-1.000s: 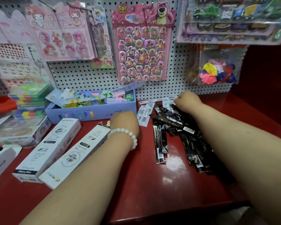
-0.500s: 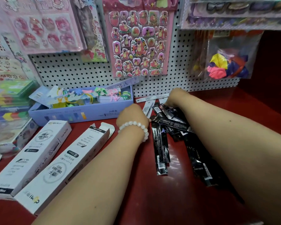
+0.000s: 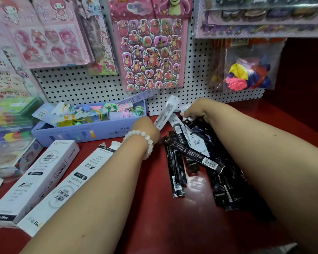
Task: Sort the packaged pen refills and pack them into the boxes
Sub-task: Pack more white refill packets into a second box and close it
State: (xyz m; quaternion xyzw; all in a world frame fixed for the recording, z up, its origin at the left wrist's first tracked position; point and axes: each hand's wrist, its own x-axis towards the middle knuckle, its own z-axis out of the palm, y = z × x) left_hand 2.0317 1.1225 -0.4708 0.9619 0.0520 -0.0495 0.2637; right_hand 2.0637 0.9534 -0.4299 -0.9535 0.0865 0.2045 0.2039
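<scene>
L hand (image 3: 147, 131) grip hidden, holds white refill pkt (image 3: 166, 112)

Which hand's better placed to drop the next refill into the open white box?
Left, probably. The left hand already grips a white refill packet and sits right beside the open white box. The right hand is over the black refill pile, farther away.
</scene>
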